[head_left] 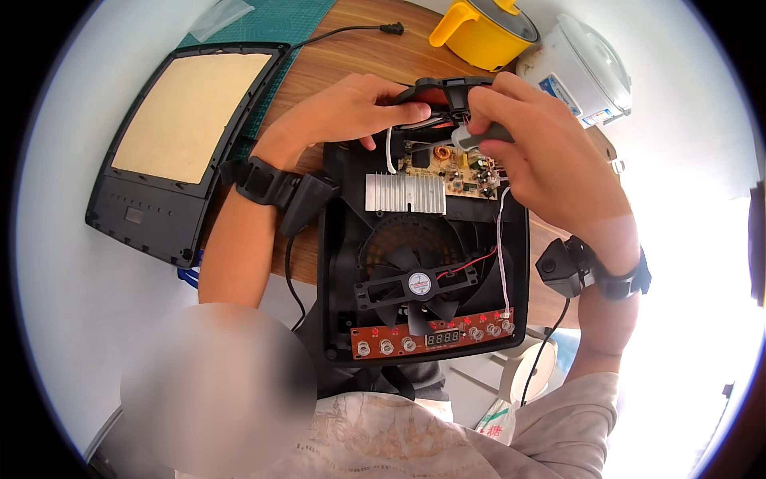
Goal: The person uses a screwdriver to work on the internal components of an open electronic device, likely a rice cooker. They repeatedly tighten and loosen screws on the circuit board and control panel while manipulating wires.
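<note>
Looking down from the head camera, two bare hands work at the far end of an opened black plastic appliance base (pixel 343 263) that rests on a round wooden table (pixel 335 64), its long axis running straight away from the person. The left hand (pixel 343 112) is curled closed over the far rim, fingers gripping a black plastic bracket piece (pixel 447 86). The right hand (pixel 535 152) is closed around a small grey tool handle (pixel 479 136) (its tip is hidden), held just above the tan circuit board (pixel 455 172). Both hands meet at the far edge, the right one nearer the board. Nearer the body lie a ribbed silver heat sink (pixel 405 193), a black fan (pixel 415 283) and an orange control strip (pixel 435 335). The removed black-framed top panel (pixel 183 144) lies well apart to the left; a yellow pot (pixel 479 32) stands beyond.
</note>
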Tool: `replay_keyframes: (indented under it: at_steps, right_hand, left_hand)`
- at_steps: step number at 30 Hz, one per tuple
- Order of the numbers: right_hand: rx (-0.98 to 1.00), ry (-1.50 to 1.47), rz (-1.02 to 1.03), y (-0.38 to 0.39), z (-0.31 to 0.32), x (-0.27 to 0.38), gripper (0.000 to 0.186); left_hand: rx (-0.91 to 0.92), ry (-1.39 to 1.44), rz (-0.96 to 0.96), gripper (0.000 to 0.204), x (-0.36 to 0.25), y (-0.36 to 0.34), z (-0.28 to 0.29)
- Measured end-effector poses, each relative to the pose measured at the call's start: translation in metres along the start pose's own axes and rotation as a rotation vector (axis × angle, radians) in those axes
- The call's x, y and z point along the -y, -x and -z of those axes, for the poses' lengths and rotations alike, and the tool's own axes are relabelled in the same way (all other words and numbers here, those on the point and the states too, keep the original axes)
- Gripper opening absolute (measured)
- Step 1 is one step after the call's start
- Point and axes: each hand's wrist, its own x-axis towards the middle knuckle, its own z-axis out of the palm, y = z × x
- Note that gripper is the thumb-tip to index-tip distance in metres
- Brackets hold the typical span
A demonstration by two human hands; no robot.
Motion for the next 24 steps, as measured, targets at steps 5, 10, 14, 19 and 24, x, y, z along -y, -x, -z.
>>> replay_keyframes:
  at_steps: [5,10,14,19,24]
  right_hand:
    - [0.093,0.078,0.010,-0.001,0.004,-0.004,0.018]
    - [0.057,0.139,0.065,0.002,0.005,-0.006,0.019]
    - [-0.064,-0.041,0.016,0.013,0.007,-0.012,0.016]
    - [-0.158,-0.166,-0.237,0.030,0.003,-0.010,0.015]
    - [-0.217,-0.188,-0.331,0.032,-0.007,-0.003,0.017]
  left_hand:
    - [0.066,-0.015,0.086,0.051,-0.007,0.000,0.004]
    - [0.011,0.000,0.011,0.057,-0.010,0.003,0.000]
    - [0.017,-0.005,-0.001,0.056,-0.010,0.004,0.000]
    - [0.032,-0.096,-0.034,0.057,-0.005,0.002,0.002]
    - [0.012,-0.132,-0.057,0.058,0.000,0.001,0.001]
